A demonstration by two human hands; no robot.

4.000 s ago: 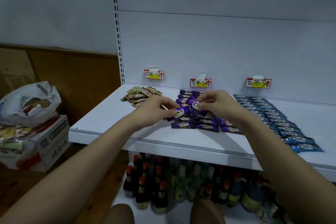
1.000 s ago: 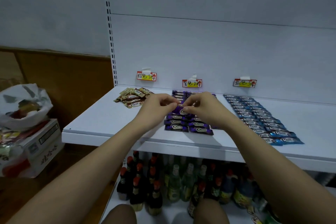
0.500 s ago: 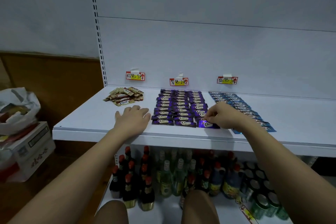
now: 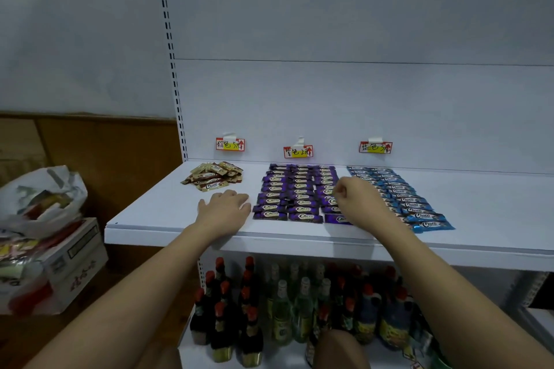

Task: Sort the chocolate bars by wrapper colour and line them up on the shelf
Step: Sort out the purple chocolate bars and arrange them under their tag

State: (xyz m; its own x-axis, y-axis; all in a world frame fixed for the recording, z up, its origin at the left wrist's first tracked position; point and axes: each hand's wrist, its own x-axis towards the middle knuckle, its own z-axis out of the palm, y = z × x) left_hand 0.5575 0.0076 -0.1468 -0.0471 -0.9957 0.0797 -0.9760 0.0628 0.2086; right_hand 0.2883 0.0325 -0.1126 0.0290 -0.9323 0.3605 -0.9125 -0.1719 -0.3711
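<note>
3 columns of glossy purple-wrapped chocolate bars (image 4: 295, 192) lie flat on the white metal shelf (image 4: 168, 204) (white "Choco" lettering faces up). Left hand (image 4: 224, 209) rests beside them, fingers flat. Right hand (image 4: 356, 196) hovers over the right-hand column, fingers curled, apparently holding nothing.

Right hand (image 4: 355, 198) has lifted off the front purple bar (image 4: 337, 219).

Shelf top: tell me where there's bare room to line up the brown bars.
Bare shelf lies left of and in front of the brown pile, around the flat left hand. More bare surface lies right of the blue rows. The purple rows, under the right hand, are packed tight.
</note>
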